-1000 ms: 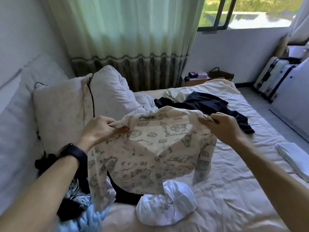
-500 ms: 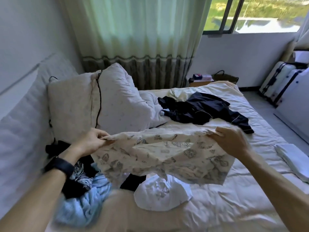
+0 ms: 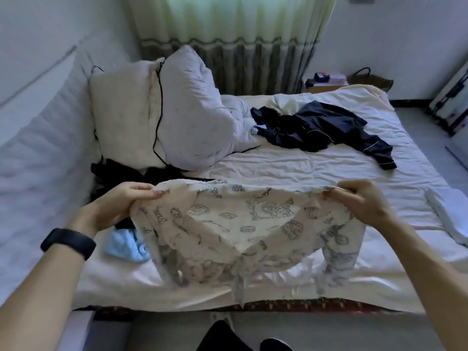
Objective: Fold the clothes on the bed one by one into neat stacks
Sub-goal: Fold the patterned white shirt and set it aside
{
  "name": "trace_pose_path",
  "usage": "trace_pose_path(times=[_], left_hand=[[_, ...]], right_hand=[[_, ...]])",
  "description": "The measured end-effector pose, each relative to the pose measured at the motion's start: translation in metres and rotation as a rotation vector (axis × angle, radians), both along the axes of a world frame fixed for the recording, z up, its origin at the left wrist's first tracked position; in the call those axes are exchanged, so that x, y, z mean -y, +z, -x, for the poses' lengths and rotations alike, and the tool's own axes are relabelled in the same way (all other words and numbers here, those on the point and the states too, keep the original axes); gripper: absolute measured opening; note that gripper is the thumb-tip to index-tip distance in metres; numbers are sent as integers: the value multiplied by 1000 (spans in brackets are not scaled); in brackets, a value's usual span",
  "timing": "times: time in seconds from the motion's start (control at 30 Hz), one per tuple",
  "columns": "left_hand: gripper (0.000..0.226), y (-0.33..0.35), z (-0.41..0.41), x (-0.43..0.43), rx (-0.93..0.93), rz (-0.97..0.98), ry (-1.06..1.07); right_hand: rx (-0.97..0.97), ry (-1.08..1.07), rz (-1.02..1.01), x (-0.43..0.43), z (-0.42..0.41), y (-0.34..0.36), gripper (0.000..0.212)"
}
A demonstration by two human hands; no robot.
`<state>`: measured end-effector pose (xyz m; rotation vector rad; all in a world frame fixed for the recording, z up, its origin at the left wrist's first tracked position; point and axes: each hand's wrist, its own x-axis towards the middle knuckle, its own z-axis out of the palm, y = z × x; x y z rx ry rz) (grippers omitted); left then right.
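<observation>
A cream shirt with a dark printed pattern [image 3: 243, 224] is stretched out low over the near part of the bed [image 3: 316, 168]. My left hand [image 3: 119, 206] grips its left shoulder and my right hand [image 3: 359, 203] grips its right shoulder. The body and sleeves sag toward the sheet and the bed's front edge. A dark navy garment [image 3: 321, 127] lies crumpled at the far middle of the bed. A light blue garment [image 3: 126, 244] and black clothes [image 3: 114, 176] lie at the left, partly behind my left hand.
Two pillows [image 3: 162, 115] lean at the head of the bed on the left. A folded white item [image 3: 450, 214] lies at the right edge. A bedside box [image 3: 326, 82], a basket [image 3: 372, 79] and suitcases [image 3: 453, 97] stand beyond the bed.
The shirt has come down from chest height and spread wider over the bed. My view has tilted downward. The white garment seen below the shirt earlier is out of sight now.
</observation>
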<state>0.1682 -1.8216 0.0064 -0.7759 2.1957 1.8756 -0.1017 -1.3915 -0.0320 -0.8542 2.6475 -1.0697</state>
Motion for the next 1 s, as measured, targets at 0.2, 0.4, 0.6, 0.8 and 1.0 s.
trace_pose_path(times=[0.2, 0.4, 0.6, 0.8, 1.0], left_hand=[[40, -30, 39, 23, 193, 529, -80], [51, -143, 140, 84, 244, 494, -103], [54, -308, 265, 155, 299, 539, -37], [51, -462, 332, 150, 427, 753, -149], [54, -512, 350, 115, 188, 931, -172]], right_hand=[[-50, -27, -235, 28, 36, -40, 62], [113, -89, -429, 100, 116, -128, 66], [127, -174, -609, 191, 216, -264, 72], [154, -261, -789, 239, 251, -400, 60], [64, -57, -577, 260, 223, -449, 45]])
